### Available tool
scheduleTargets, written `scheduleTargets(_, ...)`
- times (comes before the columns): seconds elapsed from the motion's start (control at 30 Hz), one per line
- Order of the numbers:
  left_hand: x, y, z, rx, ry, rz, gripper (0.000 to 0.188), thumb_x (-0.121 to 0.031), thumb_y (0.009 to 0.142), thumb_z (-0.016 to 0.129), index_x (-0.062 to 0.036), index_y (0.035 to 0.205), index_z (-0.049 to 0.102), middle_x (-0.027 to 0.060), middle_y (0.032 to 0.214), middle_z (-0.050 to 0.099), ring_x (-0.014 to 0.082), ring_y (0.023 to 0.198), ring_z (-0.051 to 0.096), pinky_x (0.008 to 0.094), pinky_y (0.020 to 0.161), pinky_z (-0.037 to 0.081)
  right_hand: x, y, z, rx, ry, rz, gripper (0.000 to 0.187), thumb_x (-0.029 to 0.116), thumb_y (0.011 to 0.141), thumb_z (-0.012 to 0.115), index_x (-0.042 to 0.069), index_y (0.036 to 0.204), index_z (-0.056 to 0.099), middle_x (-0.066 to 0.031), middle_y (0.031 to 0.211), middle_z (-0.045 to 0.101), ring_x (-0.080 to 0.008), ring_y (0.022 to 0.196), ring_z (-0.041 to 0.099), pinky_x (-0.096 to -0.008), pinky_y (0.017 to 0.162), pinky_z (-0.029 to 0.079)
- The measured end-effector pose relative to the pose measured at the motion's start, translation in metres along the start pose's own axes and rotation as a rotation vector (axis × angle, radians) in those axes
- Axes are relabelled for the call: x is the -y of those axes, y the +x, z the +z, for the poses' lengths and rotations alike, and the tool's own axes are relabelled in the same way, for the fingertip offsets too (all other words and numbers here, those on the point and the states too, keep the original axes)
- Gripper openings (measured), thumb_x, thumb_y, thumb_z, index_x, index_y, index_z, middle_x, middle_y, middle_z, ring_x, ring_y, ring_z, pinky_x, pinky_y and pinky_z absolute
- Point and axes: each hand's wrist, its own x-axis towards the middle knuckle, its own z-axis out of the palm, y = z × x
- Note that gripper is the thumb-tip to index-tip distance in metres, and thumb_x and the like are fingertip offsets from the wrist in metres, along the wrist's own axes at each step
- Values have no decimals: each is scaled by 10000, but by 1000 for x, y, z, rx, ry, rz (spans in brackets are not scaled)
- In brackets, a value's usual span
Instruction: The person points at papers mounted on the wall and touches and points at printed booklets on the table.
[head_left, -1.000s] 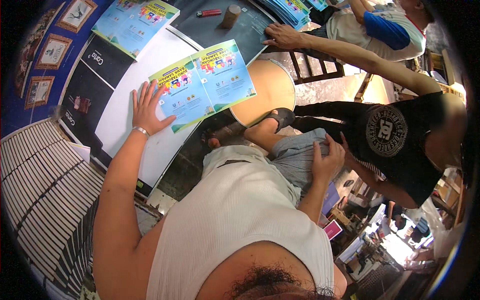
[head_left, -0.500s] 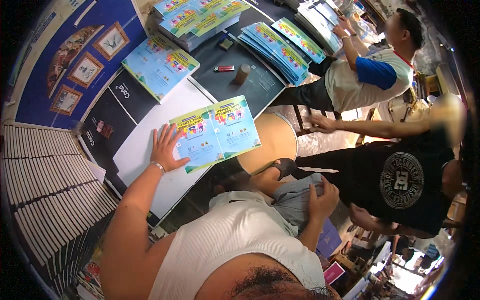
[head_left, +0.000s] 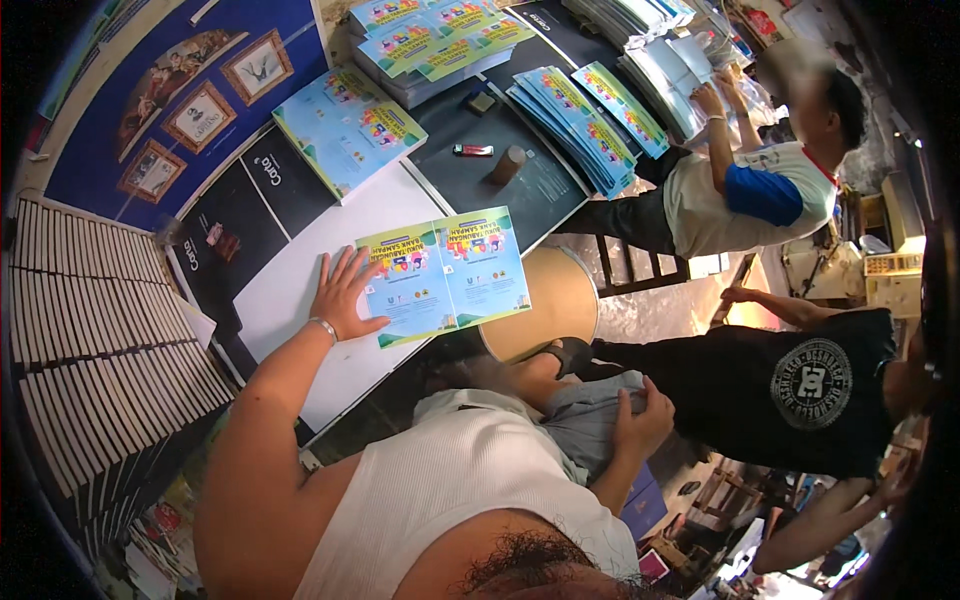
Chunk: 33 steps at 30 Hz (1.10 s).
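My left hand (head_left: 345, 298) lies flat with its fingers spread on a white board (head_left: 290, 295). Its fingertips and thumb meet the left edge of a printed blue, yellow and green cover sheet (head_left: 405, 290), which has two matching panels and a fold or seam between them. The sheet's right end reaches past the board, over a round tan stool top (head_left: 550, 300). On the grey shorts (head_left: 590, 425) over my knee rests my right hand (head_left: 645, 425); its fingers are apart, partly hidden by the knee, and nothing shows in it.
Behind the sheet stand stacks of similar covers (head_left: 350, 130). A lighter (head_left: 473, 150) and a small brown cylinder (head_left: 508, 165) sit on the dark table. Piled dark-covered books (head_left: 110, 360) rise at left. Two people (head_left: 750, 200) are at the right.
The person in black has moved farther right and turned, with an arm now stretched toward a wooden frame. The whole view has shifted slightly. Both my hands keep their places.
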Motion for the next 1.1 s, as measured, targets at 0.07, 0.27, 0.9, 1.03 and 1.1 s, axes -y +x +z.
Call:
scheduleTargets(0.07,-1,0,-1,9,3,-5,1070,-637,727,830,-239,1631,420,90,1755,258,313,1651,119,590,1325,-22,2,2,-3,9,17,22,504,325,811,866,102,1249,755,-83,1105,734,-332,1140,640,-477,1000,494)
scheduleTargets(0.27,4,-1,1,-10,-28,-8,1077,-623,724,841,-229,1635,421,105,1751,267,333,1648,126,607,1317,-17,26,28,13,-24,246,66,493,228,812,883,60,1254,743,-129,1168,736,-342,1135,668,-452,998,515)
scheduleTargets(0.9,12,3,5,68,-87,15,1050,-706,730,788,-243,1613,458,131,1731,287,384,1631,144,688,1286,3,485,241,137,38,512,-1016,889,333,762,898,119,1535,513,-156,1513,539,-394,1423,480,-516,1187,374)
scheduleTargets(1.03,15,0,14,36,-133,30,1036,-702,723,796,-240,1597,486,125,1748,265,374,1639,127,688,1286,-36,548,271,161,-47,252,-914,1137,371,756,913,132,1676,289,-178,1691,355,-436,1572,282,-639,1262,247)
scheduleTargets(1.1,14,-1,12,44,-142,32,1029,-700,724,795,-237,1593,493,124,1746,268,369,1640,126,684,1288,-37,559,278,174,-36,175,-882,999,352,820,870,176,1660,362,-159,1697,383,-425,1563,330,-733,1238,212)
